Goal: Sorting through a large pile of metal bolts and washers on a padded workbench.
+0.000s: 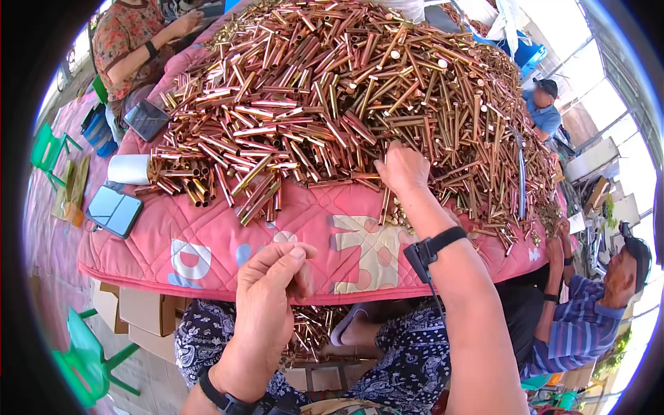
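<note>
My left hand (271, 285) is raised in front of the table's near edge, thumb and fingers pressed together. Whatever it may hold is hidden by the fingers. My right hand (404, 168) reaches to the near side of a big heap of copper-coloured metal tubes (332, 90), its fingers curled against the pile. One thin tube (384, 206) points toward me just below those fingers; I cannot tell whether they grip it. Small brass-coloured pieces (398, 214) lie beside my right wrist.
A pink quilted cover (152, 242) lies under the heap. On its left are two phones (115, 210) and a white cup-like container (129, 169) beside bundled tubes. Co-workers sit left and right (581, 311). Below are cardboard boxes (149, 311), more tubes, and a green stool (93, 356).
</note>
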Motion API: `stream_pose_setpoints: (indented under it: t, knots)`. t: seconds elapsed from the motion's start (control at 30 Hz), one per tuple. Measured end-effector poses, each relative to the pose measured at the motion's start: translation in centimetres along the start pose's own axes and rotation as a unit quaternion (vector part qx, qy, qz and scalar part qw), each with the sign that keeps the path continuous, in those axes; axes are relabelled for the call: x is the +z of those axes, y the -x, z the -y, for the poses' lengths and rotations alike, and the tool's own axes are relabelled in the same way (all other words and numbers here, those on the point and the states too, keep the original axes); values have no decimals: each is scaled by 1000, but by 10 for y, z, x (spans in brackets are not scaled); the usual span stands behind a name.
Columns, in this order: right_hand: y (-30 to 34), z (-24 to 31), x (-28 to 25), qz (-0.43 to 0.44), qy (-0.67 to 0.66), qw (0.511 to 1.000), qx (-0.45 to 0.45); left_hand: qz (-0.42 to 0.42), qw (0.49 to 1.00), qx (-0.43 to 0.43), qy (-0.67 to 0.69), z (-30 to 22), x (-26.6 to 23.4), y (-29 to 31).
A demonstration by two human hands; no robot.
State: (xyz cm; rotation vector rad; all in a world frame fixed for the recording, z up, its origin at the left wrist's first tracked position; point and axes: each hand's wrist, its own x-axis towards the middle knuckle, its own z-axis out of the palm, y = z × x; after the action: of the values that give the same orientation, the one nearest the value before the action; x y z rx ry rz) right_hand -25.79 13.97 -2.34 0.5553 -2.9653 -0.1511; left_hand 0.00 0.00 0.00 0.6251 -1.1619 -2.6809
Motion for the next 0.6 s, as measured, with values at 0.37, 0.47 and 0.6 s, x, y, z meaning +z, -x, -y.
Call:
stream_pose_setpoints:
  t: [0.37,0.47,0.6]
  knots:
    - [-19,-36,-24,-293,26,949,-109,13,1000,-1,6,1,5,4]
    - [-37,-25,-31,-150,75,985,-40,20,999,-29,7,4,2,8]
    - [-45,-32,-30,-162,90,982,-28,12,999,-32,-9,5,10,10]
